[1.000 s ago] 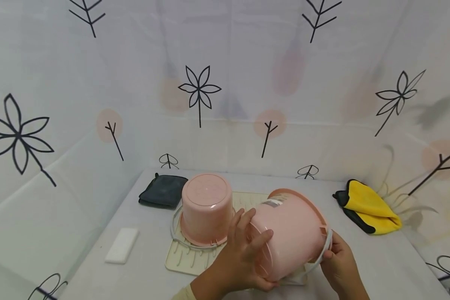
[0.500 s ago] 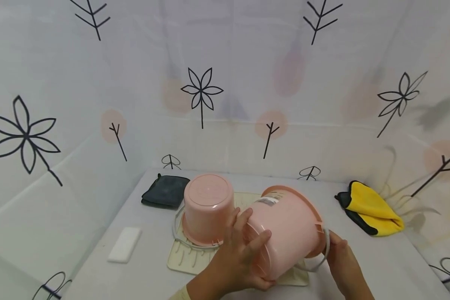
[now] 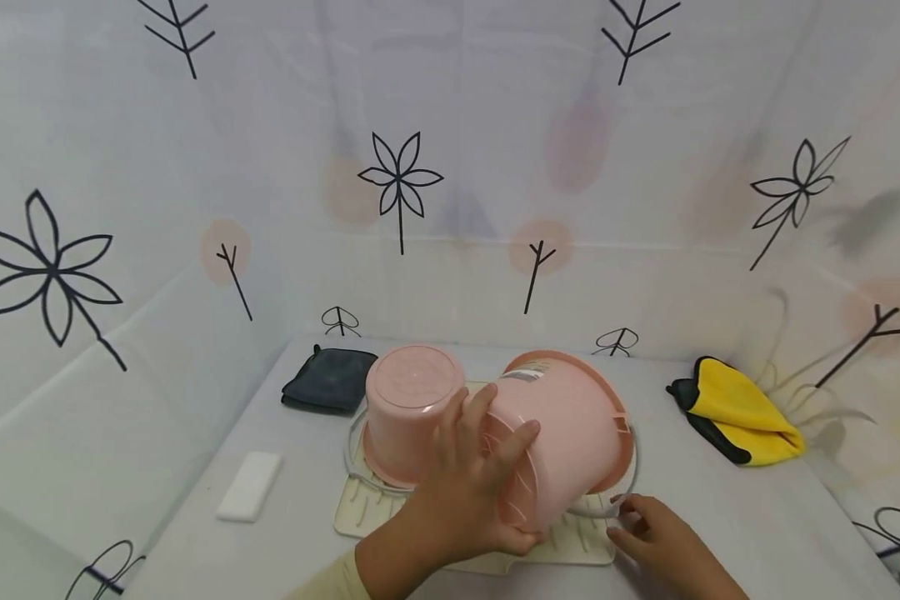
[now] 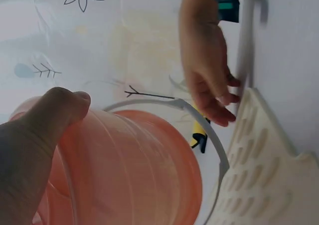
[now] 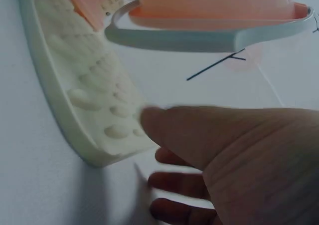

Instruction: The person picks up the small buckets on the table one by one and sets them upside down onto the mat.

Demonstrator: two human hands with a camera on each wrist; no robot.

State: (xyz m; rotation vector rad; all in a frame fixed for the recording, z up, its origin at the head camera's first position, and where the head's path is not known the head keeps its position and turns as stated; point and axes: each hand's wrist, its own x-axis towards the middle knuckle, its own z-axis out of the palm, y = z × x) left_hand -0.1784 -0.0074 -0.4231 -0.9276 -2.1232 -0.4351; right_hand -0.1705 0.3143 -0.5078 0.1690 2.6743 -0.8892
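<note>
A pink bucket lies tipped over the cream draining mat, its mouth turned to the right. My left hand grips it by the base, fingers spread over the bottom rim and thumb round the lower edge. The bucket's grey handle hangs loose beside its mouth. Just below that handle is my right hand, with loosely bent fingers holding nothing; a gap to the handle shows in the left wrist view. A second pink bucket stands upside down on the mat's left part.
A dark grey folded cloth lies behind the upside-down bucket, to the left. Nearer on the left is a white sponge-like block. A yellow and black cloth lies at the right, by the patterned curtain.
The tipped bucket has moved away from me and slightly left in my left hand. My right hand has let go of the grey handle and dropped lower.
</note>
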